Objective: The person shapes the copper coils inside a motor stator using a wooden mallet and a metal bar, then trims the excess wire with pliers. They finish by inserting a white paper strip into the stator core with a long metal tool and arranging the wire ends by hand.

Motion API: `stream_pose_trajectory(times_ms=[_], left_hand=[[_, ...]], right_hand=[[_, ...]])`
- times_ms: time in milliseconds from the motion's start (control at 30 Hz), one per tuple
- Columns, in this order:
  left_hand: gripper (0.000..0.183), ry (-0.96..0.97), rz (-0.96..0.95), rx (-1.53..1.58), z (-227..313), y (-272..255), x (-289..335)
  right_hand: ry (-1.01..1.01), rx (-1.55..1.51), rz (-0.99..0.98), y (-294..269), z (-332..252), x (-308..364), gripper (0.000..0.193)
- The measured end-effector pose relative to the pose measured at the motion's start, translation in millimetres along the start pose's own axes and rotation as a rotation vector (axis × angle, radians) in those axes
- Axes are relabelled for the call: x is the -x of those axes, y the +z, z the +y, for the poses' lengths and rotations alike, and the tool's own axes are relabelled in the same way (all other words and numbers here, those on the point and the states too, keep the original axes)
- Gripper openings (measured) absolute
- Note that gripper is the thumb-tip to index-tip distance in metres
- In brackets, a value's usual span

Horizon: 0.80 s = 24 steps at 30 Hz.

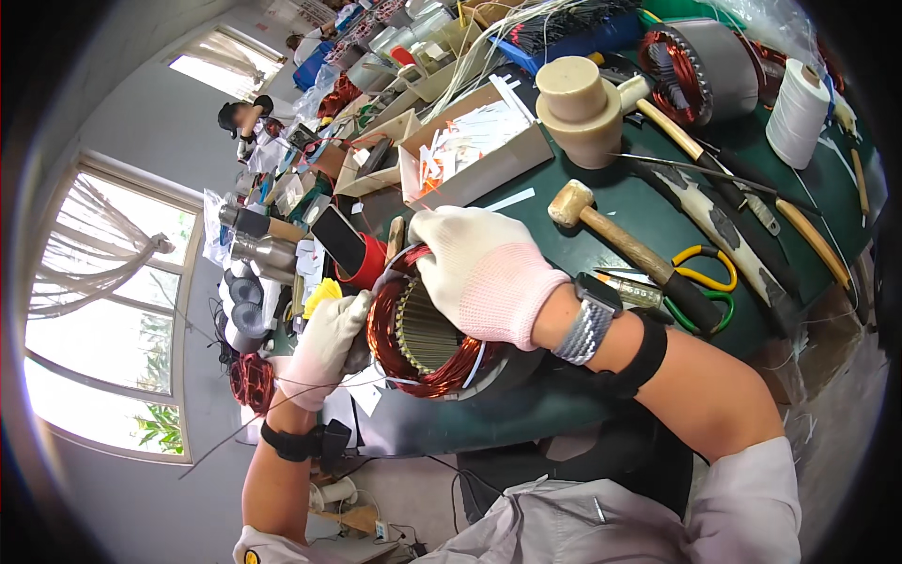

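Observation:
A motor stator [427,334] with a ring of red-brown copper windings [387,324] sits before me at the table's near edge. My left hand [324,343], in a white glove, is closed at the winding's left side. Over the stator's far rim lies my gloved right hand [474,273], its fingertips pinched together at a grey sleeved lead [393,266]. That lead curves between both hands. What the left fingertips grip is partly hidden. White sleeves [476,367] also show along the near part of the winding.
A mallet [611,230], scissors [705,282] and several long-handled tools lie to the right. Farther off are a box of paper strips [479,141], a stepped beige block [583,108], a thread cone [799,113] and another stator [705,75]. A phone [338,238] stands at the left.

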<state>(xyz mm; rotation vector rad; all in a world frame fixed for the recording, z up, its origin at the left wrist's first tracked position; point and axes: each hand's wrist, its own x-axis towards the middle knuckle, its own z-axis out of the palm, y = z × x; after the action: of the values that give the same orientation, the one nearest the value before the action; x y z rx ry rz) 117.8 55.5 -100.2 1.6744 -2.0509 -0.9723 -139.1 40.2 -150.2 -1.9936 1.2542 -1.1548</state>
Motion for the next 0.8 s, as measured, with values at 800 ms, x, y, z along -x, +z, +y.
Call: stream_pose_trajectory(times_ms=[800], left_hand=[[0.060,-0.236,-0.204,-0.052,49,-17,-23]], right_hand=[[-0.017,-0.030,0.031,-3,-5,1,0.017]])
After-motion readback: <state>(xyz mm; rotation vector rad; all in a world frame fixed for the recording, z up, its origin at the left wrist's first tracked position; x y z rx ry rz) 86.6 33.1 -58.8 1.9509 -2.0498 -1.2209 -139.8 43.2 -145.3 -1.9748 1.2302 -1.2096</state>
